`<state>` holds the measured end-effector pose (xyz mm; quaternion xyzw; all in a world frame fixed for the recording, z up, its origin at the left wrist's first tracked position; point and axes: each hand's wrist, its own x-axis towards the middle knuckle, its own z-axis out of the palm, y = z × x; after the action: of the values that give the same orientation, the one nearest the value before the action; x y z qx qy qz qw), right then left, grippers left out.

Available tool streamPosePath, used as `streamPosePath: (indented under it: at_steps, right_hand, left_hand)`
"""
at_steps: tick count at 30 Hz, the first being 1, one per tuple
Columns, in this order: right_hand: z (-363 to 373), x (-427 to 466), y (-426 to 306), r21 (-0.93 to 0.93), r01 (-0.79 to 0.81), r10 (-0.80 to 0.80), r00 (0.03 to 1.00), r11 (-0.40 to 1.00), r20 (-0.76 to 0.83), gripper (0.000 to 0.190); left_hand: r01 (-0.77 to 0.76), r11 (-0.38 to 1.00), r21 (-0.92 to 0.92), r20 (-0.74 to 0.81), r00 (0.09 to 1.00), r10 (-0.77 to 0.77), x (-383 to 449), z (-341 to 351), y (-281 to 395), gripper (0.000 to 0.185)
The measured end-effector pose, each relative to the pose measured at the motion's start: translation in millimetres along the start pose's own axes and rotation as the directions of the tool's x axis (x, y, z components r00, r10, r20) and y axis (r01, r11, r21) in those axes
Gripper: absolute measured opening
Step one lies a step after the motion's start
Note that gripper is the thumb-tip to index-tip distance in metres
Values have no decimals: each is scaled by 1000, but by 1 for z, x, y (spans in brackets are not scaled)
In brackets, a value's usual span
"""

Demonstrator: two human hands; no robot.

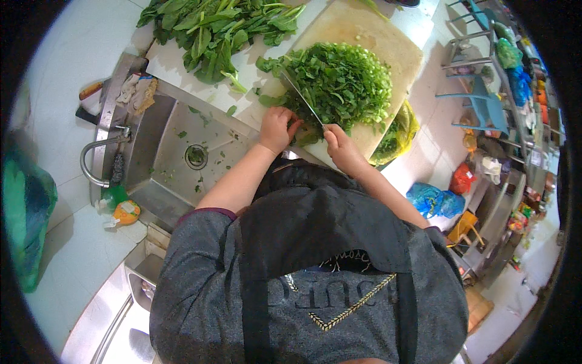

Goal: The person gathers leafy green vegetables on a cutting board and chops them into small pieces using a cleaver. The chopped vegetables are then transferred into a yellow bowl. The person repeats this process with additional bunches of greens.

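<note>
My right hand [338, 144] is closed on the handle of a kitchen knife [303, 99], whose blade points up and left across the left side of a heap of chopped leafy greens [345, 82]. The heap lies on a cutting board [404, 50]. At the board's near left edge, my left hand [279, 125] rests against dark leaves just left of the knife, its fingers bent; whether it grips any leaf cannot be told. Whole leafy greens with stems [213, 34] are spread on the white surface beyond, at the upper left.
A steel sink [182, 159] with leaf scraps and a curved faucet [93, 152] lies to the left. Cloths [134, 93] and a wooden-handled tool [91, 90] sit at its rim. A yellow bag of greens [402, 134] hangs or stands below the board's right edge.
</note>
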<state>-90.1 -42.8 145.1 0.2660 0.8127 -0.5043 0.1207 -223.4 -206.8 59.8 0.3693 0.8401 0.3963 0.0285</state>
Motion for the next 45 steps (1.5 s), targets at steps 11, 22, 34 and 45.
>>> streamPosePath:
  at_steps: [11,22,34,45]
  right_hand:
    - [-1,-1,-7,65,13,-16,999,998,46,39]
    - [-6,34,-3,111,-28,34,998,993,-47,37]
    - [10,8,1,33,36,-36,999,999,4,38]
    - [5,6,-21,6,-16,15,995,1000,99,39]
  left_hand:
    - [13,995,-103,57,998,-7,-25,-5,-4,24]
    - [-114,993,-12,170,979,115,-21,-7,5,28]
    - [-3,1000,-7,21,1000,3,-9,-3,-2,17]
    - [39,997,-67,6,999,-39,-25,-9,-7,22]
